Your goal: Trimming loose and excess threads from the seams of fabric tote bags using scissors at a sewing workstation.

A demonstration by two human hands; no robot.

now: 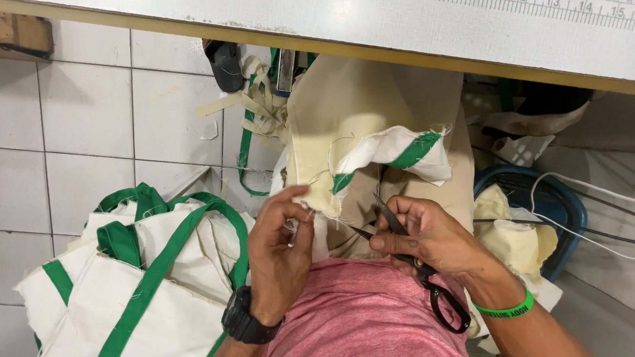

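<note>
My left hand pinches the lower edge of a cream cloth piece with a green-and-white striped strap sewn on it; loose threads hang at the pinched spot. A black watch sits on that wrist. My right hand grips black scissors, blades slightly apart and pointing up-left toward the cloth edge just right of my left fingers. A green band circles the right wrist. The cloth drapes down over my lap from under the table.
A white table edge with a printed ruler runs across the top. A pile of cream bags with green straps lies on the tiled floor at left. A blue basket with cloth scraps and white cords stands at right.
</note>
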